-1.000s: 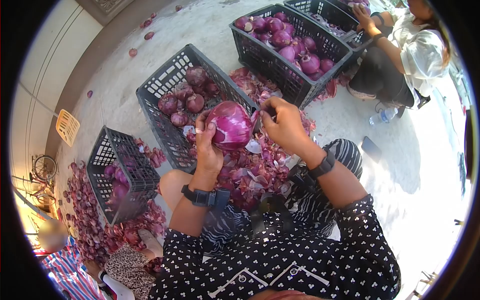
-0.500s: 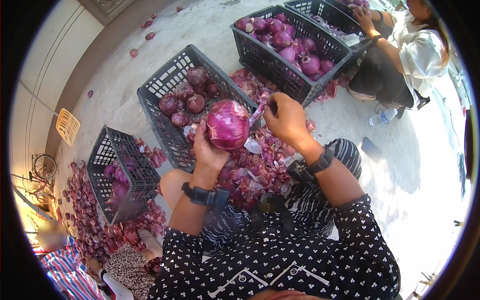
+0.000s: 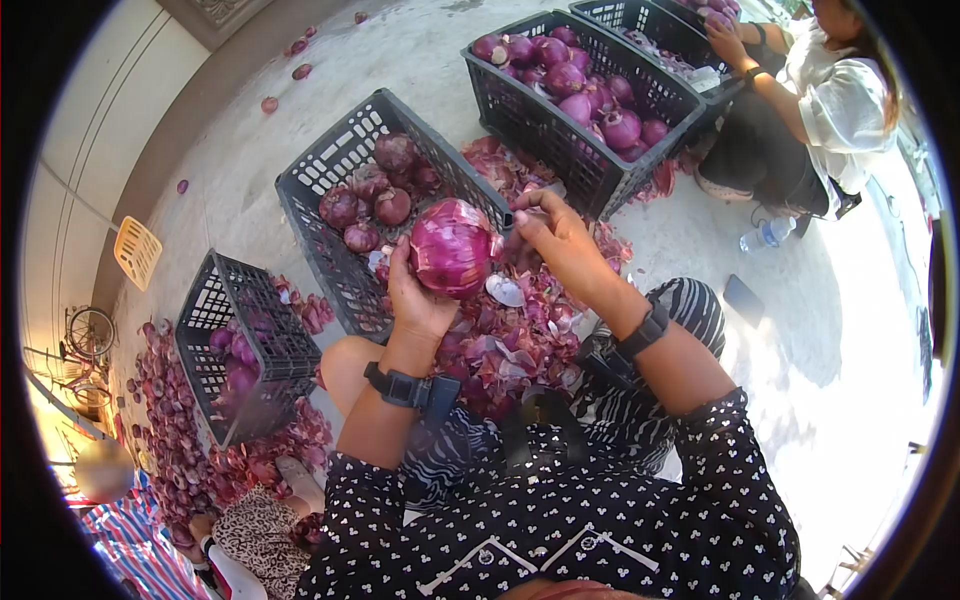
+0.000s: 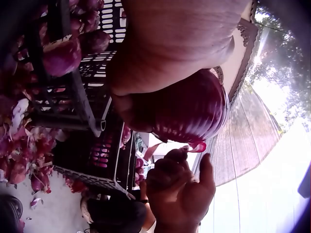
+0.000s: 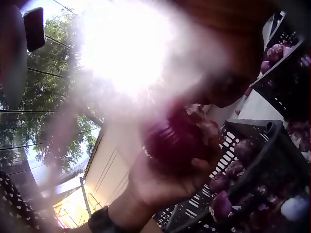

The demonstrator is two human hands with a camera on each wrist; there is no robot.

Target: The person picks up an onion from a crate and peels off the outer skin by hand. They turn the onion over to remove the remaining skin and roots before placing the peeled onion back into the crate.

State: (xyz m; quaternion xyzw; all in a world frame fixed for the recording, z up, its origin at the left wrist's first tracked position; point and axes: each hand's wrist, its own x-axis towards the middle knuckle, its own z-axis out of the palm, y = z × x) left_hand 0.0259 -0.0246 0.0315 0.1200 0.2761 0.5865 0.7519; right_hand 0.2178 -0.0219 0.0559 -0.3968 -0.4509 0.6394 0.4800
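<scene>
- Large purple onion [image 3: 450,248] is sitting in the left hand [image 3: 418,300], in front of the body, by the near side of the middle crate [image 3: 318,262].
- Left hand is gripping the onion from side and below, fingers curling round it.
- Right hand [image 3: 565,250] is hovering just beside the onion; fingers are curling, thumb is standing apart in left wrist view. Can't tell if it's pinching skin.
- Small skin flap [image 4: 197,147] is showing between onion and right fingers.
- Loose skins [image 3: 500,350] are covering the floor below the hands.
- Middle crate is holding several darker onions [image 3: 392,206].
- Full crate [image 3: 625,185] is standing beyond, holding purple onions; small crate [image 3: 290,355] is standing to the left.
- Another person [image 3: 840,110] is sitting at far right, handling onions.
</scene>
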